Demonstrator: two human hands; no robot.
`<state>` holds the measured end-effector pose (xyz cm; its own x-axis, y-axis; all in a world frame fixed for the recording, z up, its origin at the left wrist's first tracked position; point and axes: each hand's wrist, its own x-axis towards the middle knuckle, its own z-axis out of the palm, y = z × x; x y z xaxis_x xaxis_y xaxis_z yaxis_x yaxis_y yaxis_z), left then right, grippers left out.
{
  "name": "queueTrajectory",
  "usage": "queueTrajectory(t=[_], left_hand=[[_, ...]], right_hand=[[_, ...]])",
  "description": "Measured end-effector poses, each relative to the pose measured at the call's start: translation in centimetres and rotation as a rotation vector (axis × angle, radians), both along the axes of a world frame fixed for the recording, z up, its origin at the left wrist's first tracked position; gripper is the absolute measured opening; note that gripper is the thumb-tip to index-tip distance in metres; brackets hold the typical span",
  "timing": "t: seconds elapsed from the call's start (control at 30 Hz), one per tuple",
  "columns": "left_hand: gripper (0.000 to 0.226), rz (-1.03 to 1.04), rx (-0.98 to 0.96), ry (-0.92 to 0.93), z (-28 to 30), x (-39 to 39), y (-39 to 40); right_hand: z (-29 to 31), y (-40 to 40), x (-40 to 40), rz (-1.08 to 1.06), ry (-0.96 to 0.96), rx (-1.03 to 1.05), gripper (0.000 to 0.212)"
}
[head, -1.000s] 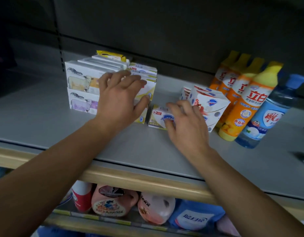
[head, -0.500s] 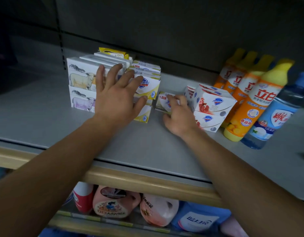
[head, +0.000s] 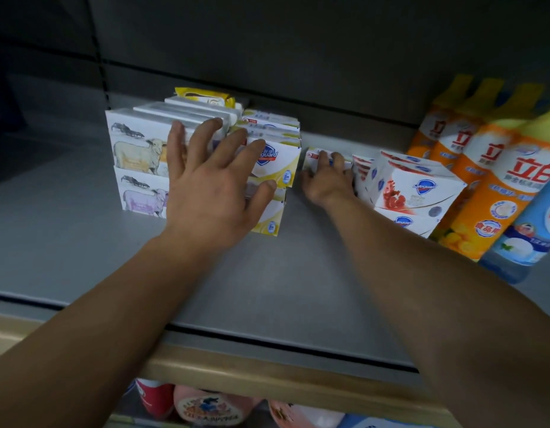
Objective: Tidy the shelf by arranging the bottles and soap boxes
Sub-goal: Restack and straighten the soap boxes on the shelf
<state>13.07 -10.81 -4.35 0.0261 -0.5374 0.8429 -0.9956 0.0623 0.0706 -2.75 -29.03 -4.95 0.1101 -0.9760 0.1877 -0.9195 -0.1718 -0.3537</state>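
Observation:
White soap boxes with sheep pictures (head: 138, 156) stand stacked at the left of the grey shelf (head: 283, 273). Beside them are stacked yellow-and-white soap boxes (head: 280, 168). My left hand (head: 212, 186) lies flat with spread fingers against the fronts of both stacks. Further back, my right hand (head: 327, 177) grips a small yellow-and-white soap box (head: 312, 160) in the gap between the yellow stack and the red-and-white soap boxes (head: 412, 186). Orange dish-soap bottles with yellow caps (head: 496, 193) line up at the right, with a blue bottle (head: 527, 239) in front.
A wooden-coloured strip (head: 267, 375) runs along the shelf's front edge. Below it, pink and red packs and bottles (head: 205, 406) fill the lower shelf. A dark back panel (head: 298, 50) closes the shelf behind the goods.
My right hand has carried the small soap box from the front of the shelf back into the gap between the stacks. My left hand has stayed on the left stacks.

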Motion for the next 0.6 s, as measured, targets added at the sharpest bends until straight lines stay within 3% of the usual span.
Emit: queueTrajectory(t=[0.3, 0.5, 0.6], left_hand=[[0.053, 0.002, 0.023, 0.007, 0.2, 0.0, 0.0], [0.052, -0.008, 0.032, 0.028, 0.3, 0.0, 0.1], [0.052, -0.012, 0.032, 0.046, 0.4, -0.2, 0.3]], right_hand=[[0.0, -1.1, 0.3, -0.018, -0.035, 0.054, 0.073], [3.5, 3.3, 0.9, 0.013, -0.542, -0.192, 0.037], [4.8, 6.8, 0.7, 0.131, -0.805, -0.235, 0.032]])
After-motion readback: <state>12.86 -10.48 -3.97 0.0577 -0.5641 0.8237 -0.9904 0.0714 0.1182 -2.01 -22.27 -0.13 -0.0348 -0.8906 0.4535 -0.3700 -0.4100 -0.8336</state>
